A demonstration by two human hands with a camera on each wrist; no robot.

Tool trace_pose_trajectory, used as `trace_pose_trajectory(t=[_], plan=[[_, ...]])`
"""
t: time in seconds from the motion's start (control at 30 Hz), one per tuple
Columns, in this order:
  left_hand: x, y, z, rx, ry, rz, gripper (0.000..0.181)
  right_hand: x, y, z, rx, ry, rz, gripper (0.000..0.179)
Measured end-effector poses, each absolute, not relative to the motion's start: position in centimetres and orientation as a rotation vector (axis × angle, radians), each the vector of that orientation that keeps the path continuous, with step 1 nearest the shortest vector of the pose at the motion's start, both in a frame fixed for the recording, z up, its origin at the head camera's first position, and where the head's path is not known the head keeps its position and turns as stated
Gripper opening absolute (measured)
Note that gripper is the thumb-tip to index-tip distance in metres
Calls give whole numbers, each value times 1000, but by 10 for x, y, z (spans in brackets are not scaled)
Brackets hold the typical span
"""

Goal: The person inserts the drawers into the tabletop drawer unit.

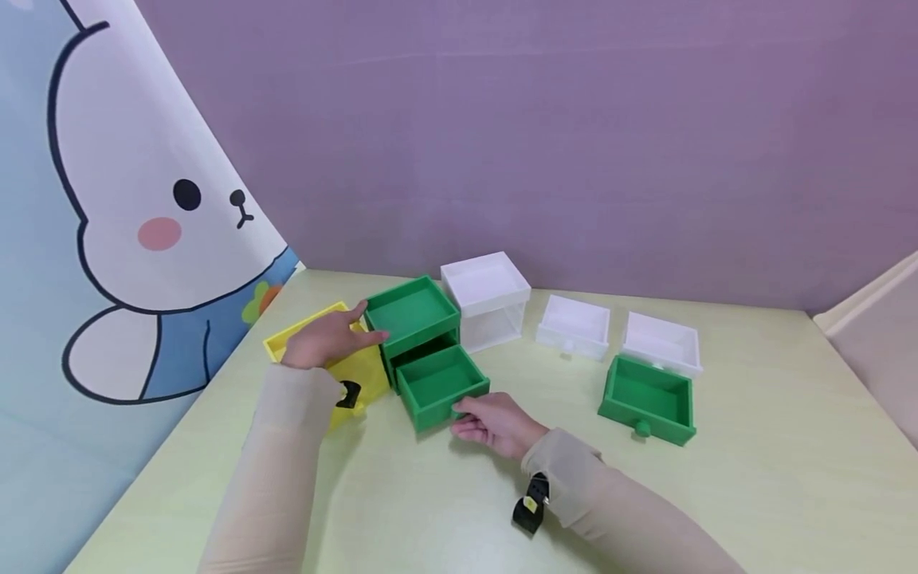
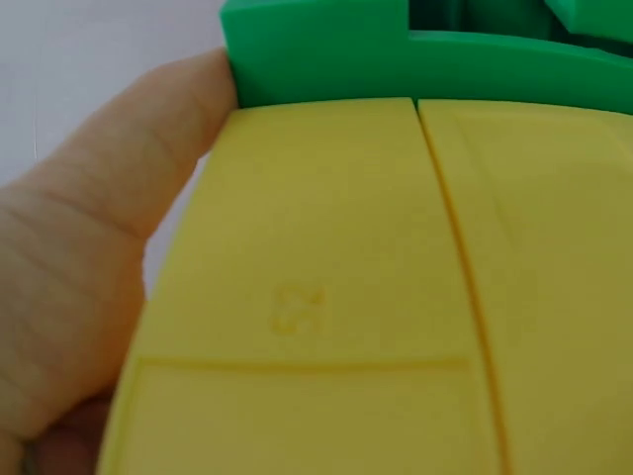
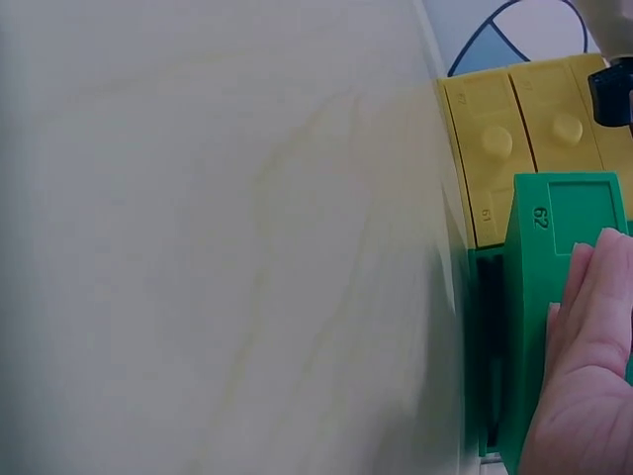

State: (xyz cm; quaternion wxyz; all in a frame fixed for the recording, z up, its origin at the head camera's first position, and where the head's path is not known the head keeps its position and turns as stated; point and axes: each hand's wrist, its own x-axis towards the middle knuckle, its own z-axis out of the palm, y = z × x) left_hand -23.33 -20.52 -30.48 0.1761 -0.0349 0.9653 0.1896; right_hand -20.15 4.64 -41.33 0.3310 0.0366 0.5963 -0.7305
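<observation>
A green cabinet [image 1: 412,312] stands upright with its lower green drawer [image 1: 437,383] pulled partway out; above that drawer is a dark gap. My right hand [image 1: 502,426] pinches this drawer at its front, where the knob is mostly hidden by the fingers. In the right wrist view, those fingers lie against the drawer front marked 62. My left hand [image 1: 326,339] rests over a yellow cabinet [image 1: 366,371], index finger and thumb spread and touching the green cabinet's left side. Up close in the left wrist view, one digit touches the green cabinet's corner.
A white cabinet [image 1: 488,291] adjoins the green one on the right. Two white drawers, one at the back [image 1: 574,325] and another farther right [image 1: 661,341], lie on the table. A loose green drawer [image 1: 648,399] sits before them. A purple backdrop [image 1: 538,143] rises behind.
</observation>
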Motion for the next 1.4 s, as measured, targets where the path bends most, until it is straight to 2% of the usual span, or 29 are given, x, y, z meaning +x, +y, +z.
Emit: trace_pose_trajectory(t=[0.5,0.87,1.2,1.4], plan=[[-233,-205,-304,-95,2738,522,87,-205,41,-416,111,1593,-1905,6],[-233,-205,-306,-89,2745,537,87,-206,36,-416,66,1638,-1880,15],[-233,-204,-305,-100,2753,526,87,-213,34,-418,84,1628,-1881,11],[-233,-205,-305,-106,2741,532,87,-211,36,-419,94,1603,-1875,18]])
